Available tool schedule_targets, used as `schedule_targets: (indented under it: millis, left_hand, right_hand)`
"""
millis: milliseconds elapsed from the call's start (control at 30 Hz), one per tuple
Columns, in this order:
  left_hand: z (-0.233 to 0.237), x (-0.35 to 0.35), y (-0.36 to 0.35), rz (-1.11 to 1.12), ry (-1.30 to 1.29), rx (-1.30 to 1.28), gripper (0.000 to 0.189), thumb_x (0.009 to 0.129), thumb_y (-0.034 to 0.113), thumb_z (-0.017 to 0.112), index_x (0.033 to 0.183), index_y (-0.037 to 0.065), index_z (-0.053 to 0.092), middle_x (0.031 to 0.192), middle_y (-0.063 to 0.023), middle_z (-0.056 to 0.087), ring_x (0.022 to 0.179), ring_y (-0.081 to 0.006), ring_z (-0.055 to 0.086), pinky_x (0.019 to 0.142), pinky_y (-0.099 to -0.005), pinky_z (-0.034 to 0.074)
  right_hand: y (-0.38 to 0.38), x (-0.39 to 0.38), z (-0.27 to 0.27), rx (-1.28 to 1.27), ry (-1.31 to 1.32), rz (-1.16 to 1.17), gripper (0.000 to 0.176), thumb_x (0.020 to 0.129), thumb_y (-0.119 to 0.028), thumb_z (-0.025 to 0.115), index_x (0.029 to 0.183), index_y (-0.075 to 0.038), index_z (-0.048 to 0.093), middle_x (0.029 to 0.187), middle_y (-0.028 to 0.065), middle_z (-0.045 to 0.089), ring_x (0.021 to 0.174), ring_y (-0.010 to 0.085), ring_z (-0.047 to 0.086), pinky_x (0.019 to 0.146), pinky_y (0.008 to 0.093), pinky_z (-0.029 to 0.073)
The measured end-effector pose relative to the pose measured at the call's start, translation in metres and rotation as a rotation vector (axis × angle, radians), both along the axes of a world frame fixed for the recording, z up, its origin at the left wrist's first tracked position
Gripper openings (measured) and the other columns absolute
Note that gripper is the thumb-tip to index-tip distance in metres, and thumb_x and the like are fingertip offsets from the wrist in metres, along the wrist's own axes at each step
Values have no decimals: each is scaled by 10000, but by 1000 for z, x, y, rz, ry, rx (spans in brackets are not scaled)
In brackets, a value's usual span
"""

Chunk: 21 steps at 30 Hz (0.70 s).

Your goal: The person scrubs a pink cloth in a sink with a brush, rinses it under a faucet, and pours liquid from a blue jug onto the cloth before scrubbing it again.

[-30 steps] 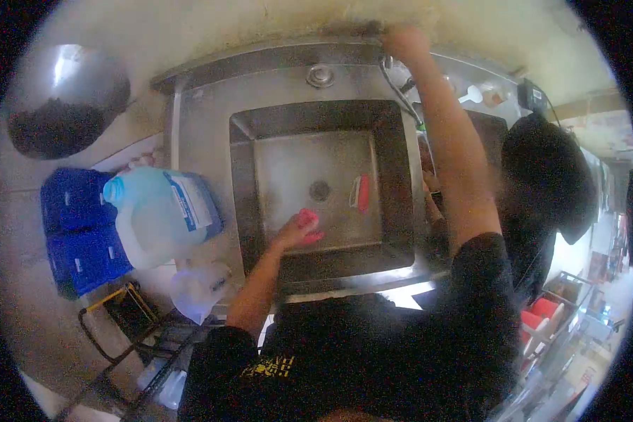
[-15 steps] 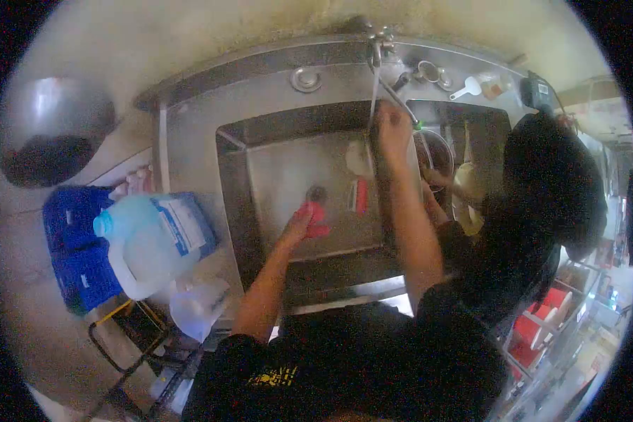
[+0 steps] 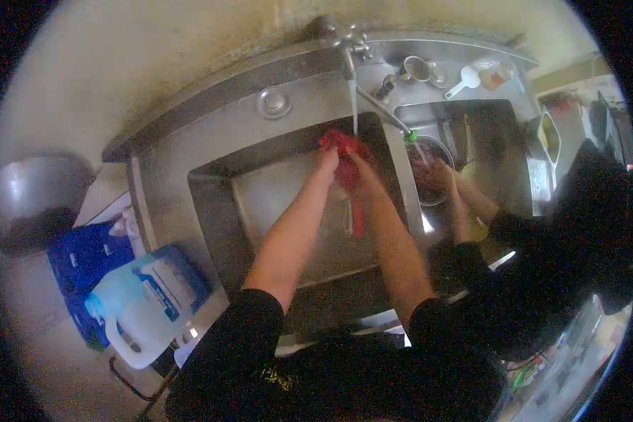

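Note:
Both my hands hold a red cloth [image 3: 342, 144] up under a thin stream of water from the faucet [image 3: 352, 53] over the steel sink basin [image 3: 218, 204]. My left hand [image 3: 325, 160] grips the cloth's left side. The right side is gripped by my right hand [image 3: 360, 167]. A red brush-like item [image 3: 358, 214] lies on the basin floor between my forearms.
A co-worker in dark clothes stands at my right, hands [image 3: 436, 176] in a bowl in the second basin [image 3: 499, 133]. A clear jug with a blue label [image 3: 144, 302] and blue packs [image 3: 84, 257] sit at the left. A metal bowl [image 3: 28, 200] is far left.
My left hand lifted the red cloth from the drain up to the faucet stream. My right hand came off the faucet and joined it on the cloth. The view shifted left.

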<state>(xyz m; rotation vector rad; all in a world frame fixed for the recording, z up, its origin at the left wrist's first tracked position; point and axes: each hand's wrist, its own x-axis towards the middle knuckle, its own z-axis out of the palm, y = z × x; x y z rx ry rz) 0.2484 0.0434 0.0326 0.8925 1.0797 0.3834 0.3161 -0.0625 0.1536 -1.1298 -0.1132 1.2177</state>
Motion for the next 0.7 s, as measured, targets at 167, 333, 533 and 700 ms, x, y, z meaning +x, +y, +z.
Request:
schedule_targets:
  millis: [167, 333, 533, 700]
  left_hand:
    - [-5, 33, 15, -185, 436, 284, 539, 967, 504, 566, 1259, 60, 654, 1204, -238, 674, 1135, -383, 639, 986, -460, 481]
    - [-29, 26, 27, -406, 643, 466, 517, 977, 470, 523, 1281, 68, 636, 1252, -254, 645, 1185, -438, 602, 1024, -501, 462]
    - [125, 3, 19, -551, 473, 641, 450, 993, 354, 490, 1333, 76, 593, 1306, -254, 613, 1215, -423, 587, 1034, -498, 462]
    - [103, 9, 28, -701, 388, 574, 511, 1027, 367, 450, 1467, 109, 480, 1471, -204, 501, 1354, -377, 484, 1126, -453, 386]
  right_hand:
    - [-7, 2, -34, -376, 148, -171, 477, 957, -304, 664, 1384, -120, 555, 1122, 85, 676, 951, 232, 651, 777, 380, 546]
    - [-17, -10, -68, -162, 77, -321, 481, 973, -343, 621, 1385, -105, 552, 1100, 99, 675, 939, 222, 645, 802, 368, 533]
    - [-30, -32, -47, -372, -651, -283, 562, 994, -440, 558, 1405, -59, 523, 1178, 157, 654, 1060, 282, 621, 929, 419, 488]
    - [-58, -25, -37, -484, -934, 82, 604, 1002, -455, 513, 1444, -50, 444, 1240, 226, 610, 1138, 359, 600, 1013, 459, 460]
